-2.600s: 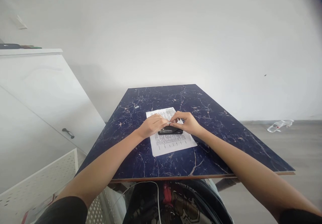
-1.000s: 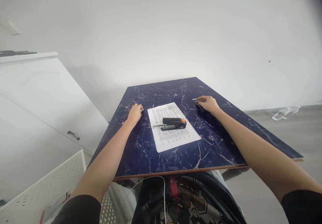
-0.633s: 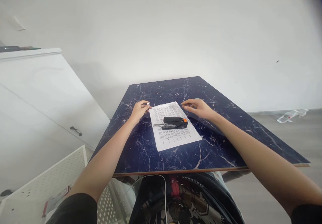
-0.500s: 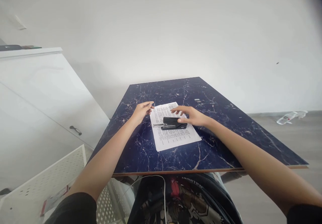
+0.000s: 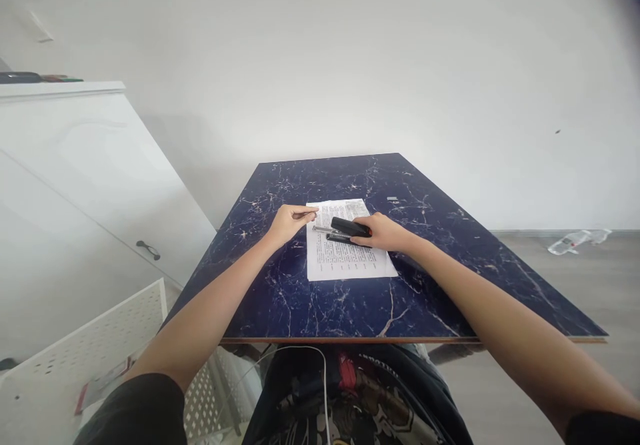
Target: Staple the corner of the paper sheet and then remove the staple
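Note:
A black stapler (image 5: 345, 226) lies over the printed paper (image 5: 350, 268), with its metal staple tray (image 5: 321, 231) sticking out to the left. My right hand (image 5: 383, 231) is closed around its right end, thumb on the near side. At the paper's upper left edge, my left hand (image 5: 293, 223) holds its thumb and fingers together in a pinch. What is between those fingertips, if anything, is too small to make out. The paper rests on the dark blue marbled table (image 5: 270, 305).
A small pale grey piece (image 5: 393, 198) lies on the table beyond my right hand. To the left stand a white cabinet (image 5: 100, 165) and a white perforated basket (image 5: 115, 318). A white cable (image 5: 325, 378) hangs in front of my lap. Clear plastic packaging (image 5: 575, 241) sits on the floor at right.
My right hand has closed around the stapler, which is now tilted and turned slightly. My left hand has moved right, over the paper's edge. The paper has turned a little.

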`<state>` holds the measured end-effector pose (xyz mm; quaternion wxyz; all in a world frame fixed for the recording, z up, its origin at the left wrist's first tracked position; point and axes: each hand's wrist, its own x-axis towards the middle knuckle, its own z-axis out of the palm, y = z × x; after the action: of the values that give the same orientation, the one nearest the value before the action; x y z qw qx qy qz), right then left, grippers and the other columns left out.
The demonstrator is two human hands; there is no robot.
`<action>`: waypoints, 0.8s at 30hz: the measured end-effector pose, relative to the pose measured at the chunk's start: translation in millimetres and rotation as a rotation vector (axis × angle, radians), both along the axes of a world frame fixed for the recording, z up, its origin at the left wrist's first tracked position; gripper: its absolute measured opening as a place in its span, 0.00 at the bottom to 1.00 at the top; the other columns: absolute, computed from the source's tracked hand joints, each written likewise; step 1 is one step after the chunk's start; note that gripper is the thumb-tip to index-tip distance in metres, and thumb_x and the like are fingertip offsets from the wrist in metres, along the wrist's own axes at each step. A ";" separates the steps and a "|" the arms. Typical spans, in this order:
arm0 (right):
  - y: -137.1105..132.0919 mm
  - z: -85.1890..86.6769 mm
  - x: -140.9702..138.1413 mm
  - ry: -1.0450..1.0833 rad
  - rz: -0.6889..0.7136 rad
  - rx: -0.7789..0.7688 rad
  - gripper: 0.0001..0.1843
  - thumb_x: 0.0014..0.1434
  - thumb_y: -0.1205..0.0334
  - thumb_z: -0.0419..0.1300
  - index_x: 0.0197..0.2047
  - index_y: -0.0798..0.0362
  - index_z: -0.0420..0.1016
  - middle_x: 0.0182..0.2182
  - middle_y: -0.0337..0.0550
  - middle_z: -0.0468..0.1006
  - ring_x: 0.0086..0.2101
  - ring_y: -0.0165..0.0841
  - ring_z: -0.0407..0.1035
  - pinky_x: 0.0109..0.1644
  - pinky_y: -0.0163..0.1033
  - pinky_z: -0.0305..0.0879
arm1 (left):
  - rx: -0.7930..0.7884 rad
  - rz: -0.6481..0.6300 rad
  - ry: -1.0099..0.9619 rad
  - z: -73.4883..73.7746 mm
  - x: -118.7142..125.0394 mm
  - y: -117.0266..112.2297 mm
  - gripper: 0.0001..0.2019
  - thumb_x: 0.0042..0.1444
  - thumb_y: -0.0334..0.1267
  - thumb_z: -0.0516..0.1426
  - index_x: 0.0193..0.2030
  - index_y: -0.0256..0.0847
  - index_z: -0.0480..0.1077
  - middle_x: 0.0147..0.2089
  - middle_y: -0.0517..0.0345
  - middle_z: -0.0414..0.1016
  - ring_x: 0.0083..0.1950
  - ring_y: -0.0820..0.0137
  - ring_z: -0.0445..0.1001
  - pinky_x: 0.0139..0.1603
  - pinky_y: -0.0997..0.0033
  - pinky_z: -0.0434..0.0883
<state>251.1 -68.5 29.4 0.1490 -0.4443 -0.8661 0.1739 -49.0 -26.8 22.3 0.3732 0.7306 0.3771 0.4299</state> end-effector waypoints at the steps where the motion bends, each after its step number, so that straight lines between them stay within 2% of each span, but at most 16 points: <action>1: 2.1 -1.3 3.1 0.000 -0.016 0.006 0.16 0.64 0.46 0.63 0.38 0.53 0.75 0.25 0.43 0.74 0.24 0.32 0.64 0.30 0.41 0.53 | 0.028 -0.003 0.007 -2.8 0.4 1.2 0.15 0.57 0.43 0.68 0.49 0.42 0.84 0.47 0.47 0.85 0.47 0.60 0.83 0.55 0.56 0.77; 5: 7.7 -6.4 12.3 0.028 -0.021 -0.022 0.18 0.64 0.45 0.62 0.41 0.53 0.77 0.27 0.44 0.75 0.25 0.32 0.64 0.31 0.41 0.53 | 0.134 -0.025 0.041 -11.2 5.8 2.3 0.13 0.56 0.42 0.68 0.47 0.42 0.84 0.48 0.48 0.85 0.44 0.62 0.82 0.49 0.59 0.79; 7: 8.6 -7.8 13.6 0.051 -0.008 -0.025 0.18 0.64 0.45 0.63 0.43 0.53 0.78 0.29 0.44 0.76 0.26 0.32 0.65 0.31 0.41 0.54 | 0.153 -0.027 0.069 -12.0 10.3 -0.6 0.13 0.55 0.41 0.68 0.46 0.42 0.84 0.46 0.49 0.85 0.44 0.63 0.82 0.49 0.59 0.78; 12: 7.8 -7.6 11.9 0.086 0.002 0.004 0.17 0.63 0.47 0.63 0.42 0.53 0.78 0.28 0.42 0.77 0.25 0.32 0.65 0.30 0.40 0.54 | 0.155 0.001 0.191 -11.7 22.2 -8.7 0.09 0.55 0.38 0.68 0.43 0.45 0.84 0.45 0.51 0.86 0.47 0.60 0.82 0.53 0.57 0.74; 16: 6.4 -6.1 10.8 0.108 0.010 0.000 0.16 0.63 0.47 0.63 0.40 0.53 0.78 0.28 0.43 0.77 0.26 0.32 0.65 0.30 0.40 0.54 | 0.157 -0.015 0.252 -16.3 29.2 -6.4 0.08 0.56 0.37 0.67 0.43 0.46 0.84 0.44 0.53 0.86 0.45 0.61 0.81 0.51 0.58 0.73; 19: 6.0 -5.3 11.0 0.108 0.012 -0.013 0.17 0.63 0.47 0.63 0.43 0.53 0.79 0.29 0.44 0.78 0.26 0.32 0.66 0.31 0.40 0.55 | 0.171 -0.007 0.274 -19.1 31.7 -2.2 0.08 0.55 0.37 0.67 0.42 0.46 0.84 0.44 0.52 0.86 0.44 0.61 0.80 0.50 0.59 0.71; 24: 6.1 -4.3 11.5 0.104 0.019 -0.020 0.17 0.63 0.48 0.63 0.43 0.54 0.80 0.29 0.44 0.78 0.26 0.32 0.66 0.30 0.40 0.56 | 0.142 -0.042 0.296 -17.6 32.6 0.4 0.07 0.56 0.36 0.66 0.42 0.44 0.84 0.43 0.52 0.85 0.44 0.62 0.80 0.47 0.62 0.70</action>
<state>262.6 -62.4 25.2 0.1876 -0.4278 -0.8597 0.2069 -16.4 -26.5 4.7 0.2698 0.8183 0.3812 0.3351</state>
